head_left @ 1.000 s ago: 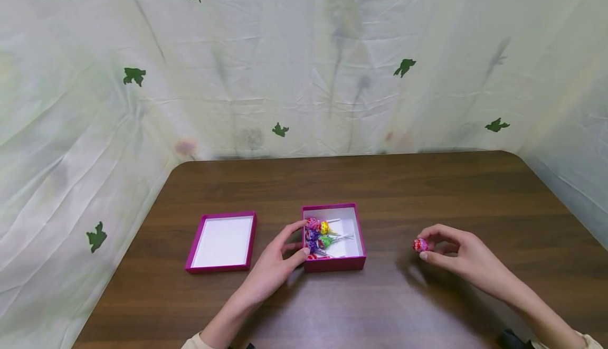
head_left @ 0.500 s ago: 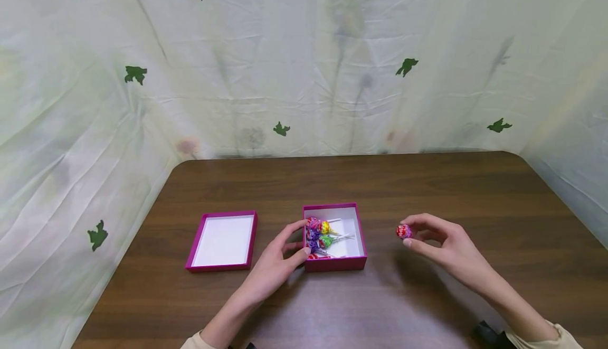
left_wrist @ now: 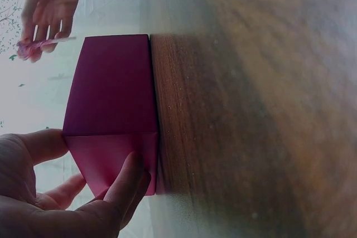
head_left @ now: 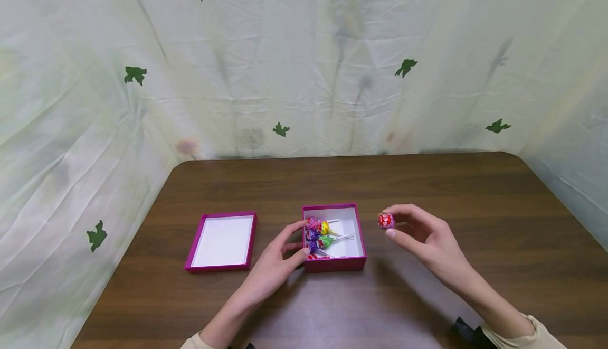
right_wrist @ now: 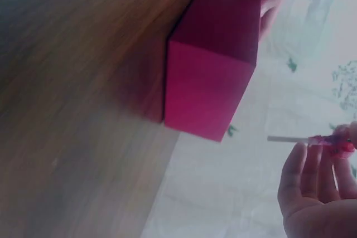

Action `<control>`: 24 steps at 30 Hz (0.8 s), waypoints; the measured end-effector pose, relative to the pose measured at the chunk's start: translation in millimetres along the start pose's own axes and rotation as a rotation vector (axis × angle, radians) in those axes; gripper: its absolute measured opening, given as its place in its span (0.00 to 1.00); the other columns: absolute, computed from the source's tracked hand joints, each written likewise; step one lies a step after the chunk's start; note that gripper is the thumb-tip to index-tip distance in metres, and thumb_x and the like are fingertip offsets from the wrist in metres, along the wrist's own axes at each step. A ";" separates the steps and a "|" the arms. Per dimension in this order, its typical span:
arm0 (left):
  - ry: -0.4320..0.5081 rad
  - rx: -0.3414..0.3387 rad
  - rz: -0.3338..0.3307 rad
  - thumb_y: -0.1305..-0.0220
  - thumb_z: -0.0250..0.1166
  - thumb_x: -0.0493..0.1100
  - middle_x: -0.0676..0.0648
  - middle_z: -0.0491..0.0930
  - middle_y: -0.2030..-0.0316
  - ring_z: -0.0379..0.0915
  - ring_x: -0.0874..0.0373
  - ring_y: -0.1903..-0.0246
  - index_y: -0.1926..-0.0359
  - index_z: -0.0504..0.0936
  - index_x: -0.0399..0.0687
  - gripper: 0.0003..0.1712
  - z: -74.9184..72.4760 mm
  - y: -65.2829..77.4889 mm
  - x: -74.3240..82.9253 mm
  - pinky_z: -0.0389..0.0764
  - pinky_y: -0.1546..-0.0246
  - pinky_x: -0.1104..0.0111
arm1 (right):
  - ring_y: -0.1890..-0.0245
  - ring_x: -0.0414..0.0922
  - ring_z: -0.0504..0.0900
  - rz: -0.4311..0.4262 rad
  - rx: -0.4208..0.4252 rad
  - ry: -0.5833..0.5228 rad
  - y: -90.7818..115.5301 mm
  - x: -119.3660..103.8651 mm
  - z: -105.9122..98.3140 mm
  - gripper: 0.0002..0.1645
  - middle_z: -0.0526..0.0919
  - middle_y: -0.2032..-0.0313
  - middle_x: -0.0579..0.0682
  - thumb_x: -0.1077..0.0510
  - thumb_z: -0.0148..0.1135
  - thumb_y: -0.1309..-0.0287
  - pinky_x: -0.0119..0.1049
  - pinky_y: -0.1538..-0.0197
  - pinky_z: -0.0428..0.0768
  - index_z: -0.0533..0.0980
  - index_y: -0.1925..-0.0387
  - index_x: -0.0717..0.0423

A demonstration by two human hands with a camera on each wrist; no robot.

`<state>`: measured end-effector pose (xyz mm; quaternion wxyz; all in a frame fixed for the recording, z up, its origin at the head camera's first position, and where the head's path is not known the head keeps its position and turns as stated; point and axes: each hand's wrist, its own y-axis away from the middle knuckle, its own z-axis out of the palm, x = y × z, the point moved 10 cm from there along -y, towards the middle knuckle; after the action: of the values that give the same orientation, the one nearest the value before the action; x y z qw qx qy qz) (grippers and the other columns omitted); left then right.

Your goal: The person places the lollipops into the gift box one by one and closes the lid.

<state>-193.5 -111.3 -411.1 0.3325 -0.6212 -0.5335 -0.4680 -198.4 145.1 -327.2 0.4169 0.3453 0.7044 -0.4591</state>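
A magenta box with a white inside sits lidless on the table. Several wrapped lollipops lie in it, heads along the left wall and sticks pointing right. My left hand holds the box at its left side, thumb and index finger at the rim; in the left wrist view other fingers press the outer wall. To the right of the box and above the table, my right hand pinches a red and pink lollipop by its head. Its white stick shows in the right wrist view.
The magenta box lid, white inside facing up, lies left of the box. Brown wood table extends all round. A pale curtain with green leaf shapes hangs behind the table's far edge.
My right hand has moved left and farther from me with the lollipop, closer to the box. The left hand, box and lid have stayed in place.
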 end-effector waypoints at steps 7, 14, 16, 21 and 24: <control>0.004 -0.003 -0.009 0.32 0.64 0.47 0.50 0.64 0.32 0.71 0.48 0.40 0.30 0.67 0.65 0.31 -0.3 0.1 -0.7 0.74 0.48 0.49 | 0.52 0.54 0.81 -0.002 -0.022 -0.055 -7.9 -1.7 16.0 0.19 0.81 0.53 0.55 0.68 0.66 0.41 0.41 0.52 0.81 0.77 0.48 0.55; 0.002 -0.003 -0.016 0.32 0.64 0.47 0.51 0.63 0.31 0.70 0.48 0.40 0.30 0.66 0.67 0.31 -0.9 0.3 -1.5 0.72 0.47 0.49 | 0.54 0.52 0.81 -0.064 -0.051 -0.057 -17.4 -5.5 34.2 0.20 0.82 0.54 0.54 0.68 0.67 0.42 0.41 0.52 0.80 0.77 0.48 0.56; 0.003 -0.004 -0.017 0.32 0.64 0.47 0.50 0.63 0.31 0.71 0.48 0.40 0.30 0.66 0.67 0.31 -0.8 -0.1 -1.6 0.72 0.47 0.49 | 0.53 0.51 0.81 -0.072 -0.063 -0.060 -20.2 -6.0 39.7 0.20 0.83 0.54 0.53 0.68 0.67 0.42 0.41 0.50 0.79 0.77 0.48 0.55; -0.004 -0.003 -0.012 0.32 0.64 0.47 0.50 0.64 0.32 0.71 0.47 0.40 0.30 0.66 0.66 0.31 -0.5 -1.3 -1.4 0.74 0.48 0.49 | 0.54 0.50 0.81 -0.046 -0.130 -0.055 -27.0 -1.5 56.4 0.19 0.83 0.55 0.50 0.66 0.68 0.42 0.42 0.50 0.79 0.77 0.49 0.52; -0.004 -0.008 -0.011 0.32 0.64 0.47 0.49 0.64 0.31 0.71 0.47 0.40 0.30 0.66 0.66 0.31 0.1 -1.6 -1.7 0.74 0.48 0.49 | 0.56 0.47 0.82 -0.019 -0.181 0.025 -31.0 5.5 65.5 0.17 0.82 0.57 0.46 0.60 0.69 0.41 0.43 0.51 0.78 0.78 0.51 0.46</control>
<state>-195.0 -111.5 -412.9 0.3263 -0.6205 -0.5357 -0.4707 -209.9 73.9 -336.2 0.4331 0.3054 0.7514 -0.3930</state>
